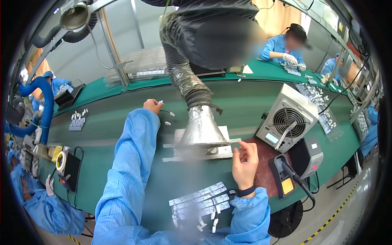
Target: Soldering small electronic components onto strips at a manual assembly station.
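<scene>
At the far middle of the bench, my left hand (152,106) is closed on a small white piece (160,101), mostly hidden by the fingers. Beside it, thin dark leads end in white plugs (172,114). My right hand (245,163), a dark band at its wrist, is raised beside a metal fume hood (203,128). Its fingers are loosely curled with the thumb apart, and nothing shows in them. Under the hood lies a pale fixture (222,152), partly covered. Several circuit board strips (199,195) with wires and white connectors lie close to my body.
A fan unit (289,118) stands at the right, near a soldering iron in its stand (286,179) and a dark station box (307,157). A tape roll (61,161) sits on a black box at left. More boards (76,122) lie beyond it. Co-workers in blue sit around.
</scene>
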Demonstrator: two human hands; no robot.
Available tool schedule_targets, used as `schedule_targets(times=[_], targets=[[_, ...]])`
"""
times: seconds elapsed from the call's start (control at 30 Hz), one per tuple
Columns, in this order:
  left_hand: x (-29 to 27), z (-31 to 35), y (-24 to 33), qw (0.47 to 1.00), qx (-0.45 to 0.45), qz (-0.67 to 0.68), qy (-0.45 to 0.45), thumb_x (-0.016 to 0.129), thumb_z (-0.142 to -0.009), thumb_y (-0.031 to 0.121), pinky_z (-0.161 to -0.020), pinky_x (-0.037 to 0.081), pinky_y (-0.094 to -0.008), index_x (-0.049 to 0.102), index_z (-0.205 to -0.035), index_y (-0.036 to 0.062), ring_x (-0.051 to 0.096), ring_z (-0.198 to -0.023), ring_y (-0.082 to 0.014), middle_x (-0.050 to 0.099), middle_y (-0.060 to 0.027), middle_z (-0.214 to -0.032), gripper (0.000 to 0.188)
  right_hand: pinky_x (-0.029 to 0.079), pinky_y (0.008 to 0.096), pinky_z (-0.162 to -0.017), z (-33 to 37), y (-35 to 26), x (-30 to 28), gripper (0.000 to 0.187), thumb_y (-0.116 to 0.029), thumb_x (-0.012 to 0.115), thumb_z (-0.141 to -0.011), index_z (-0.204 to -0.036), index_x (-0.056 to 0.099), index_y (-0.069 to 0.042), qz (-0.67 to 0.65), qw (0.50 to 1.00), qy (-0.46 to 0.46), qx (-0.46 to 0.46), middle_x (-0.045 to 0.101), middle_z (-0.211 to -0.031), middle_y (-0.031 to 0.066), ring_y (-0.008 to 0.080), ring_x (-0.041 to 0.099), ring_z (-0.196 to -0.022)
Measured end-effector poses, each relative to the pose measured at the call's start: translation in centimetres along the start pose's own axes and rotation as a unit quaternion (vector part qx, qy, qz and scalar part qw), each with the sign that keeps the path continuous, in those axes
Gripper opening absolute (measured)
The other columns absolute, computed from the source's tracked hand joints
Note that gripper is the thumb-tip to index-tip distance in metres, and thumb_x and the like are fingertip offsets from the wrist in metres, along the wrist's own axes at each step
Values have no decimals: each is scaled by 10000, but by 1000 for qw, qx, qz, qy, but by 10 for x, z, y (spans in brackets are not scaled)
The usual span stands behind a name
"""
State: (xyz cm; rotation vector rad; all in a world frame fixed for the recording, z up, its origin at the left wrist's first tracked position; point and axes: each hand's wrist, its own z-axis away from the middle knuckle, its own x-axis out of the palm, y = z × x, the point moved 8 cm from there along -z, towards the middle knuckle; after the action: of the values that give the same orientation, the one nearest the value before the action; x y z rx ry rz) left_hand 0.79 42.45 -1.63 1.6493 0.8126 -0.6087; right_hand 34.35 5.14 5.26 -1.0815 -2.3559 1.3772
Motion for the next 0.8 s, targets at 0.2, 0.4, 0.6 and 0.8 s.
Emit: schedule_targets(times=[0.2,0.4,0.6,0.8], targets=[[12,-17,-5,995,-22,-75,60,747,-744,399,-742,531,-416,710,-775,31,676,-792,-332,698,-179,-832,371,394,247,-544,-1,3,3,232,58,633,-800,-1024,629,-4,11,1000,-11,5,514,-879,54,115,450,-620],[-10,5,7,999,-15,-49,-9,725,-775,372,-737,526,-399,727,-881,21,682,-783,-305,703,-176,-846,366,344,189,-543,-2,12,3,191,47,629,-831,-1014,615,-6,30,999,-15,8,462,-859,3,51,428,-648],[-65,138,41,981,-12,-57,-187,675,-821,336,-731,521,-378,719,-870,-10,673,-766,-324,699,-182,-809,353,373,247,-543,-4,17,7,225,57,620,-803,-1016,628,-16,-1,1000,-12,3,502,-825,44,115,437,-622],[-59,201,34,989,47,-123,-61,668,-826,292,-744,520,-421,577,-1155,7,661,-811,-372,679,-210,-829,445,365,231,-538,-2,14,11,199,36,630,-824,-1017,632,-13,0,1000,-23,0,500,-842,32,95,449,-633]])
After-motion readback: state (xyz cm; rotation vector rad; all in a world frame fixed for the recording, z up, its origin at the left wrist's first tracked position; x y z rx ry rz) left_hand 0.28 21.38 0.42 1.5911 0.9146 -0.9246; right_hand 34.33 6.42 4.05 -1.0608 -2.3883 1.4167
